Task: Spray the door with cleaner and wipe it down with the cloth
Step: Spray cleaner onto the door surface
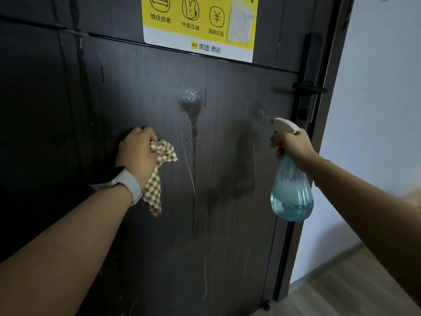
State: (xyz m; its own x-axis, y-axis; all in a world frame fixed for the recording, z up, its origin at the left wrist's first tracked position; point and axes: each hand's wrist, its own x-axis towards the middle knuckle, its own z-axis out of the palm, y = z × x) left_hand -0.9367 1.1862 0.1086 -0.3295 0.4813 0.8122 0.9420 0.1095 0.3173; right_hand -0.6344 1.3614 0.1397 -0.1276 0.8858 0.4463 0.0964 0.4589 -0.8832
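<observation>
Against the dark door (145,92), the left hand (136,151) is raised with its fingers curled tight around a bunched checked cloth (157,176), whose loose end hangs below the wrist; knuckles sit close to the panel, though contact cannot be told. A white watch (123,183) bands that wrist. To the right, the right hand (291,144) grips the neck of one spray bottle (291,190), fingers wrapped at the trigger, white nozzle aimed at the door. One foamy wet patch (191,99) sits between the hands, higher up, with a dark run dripping down. Above hangs one yellow sticker (200,21); a black handle (309,87) stands at the door's right edge, beside a pale wall (376,87).
</observation>
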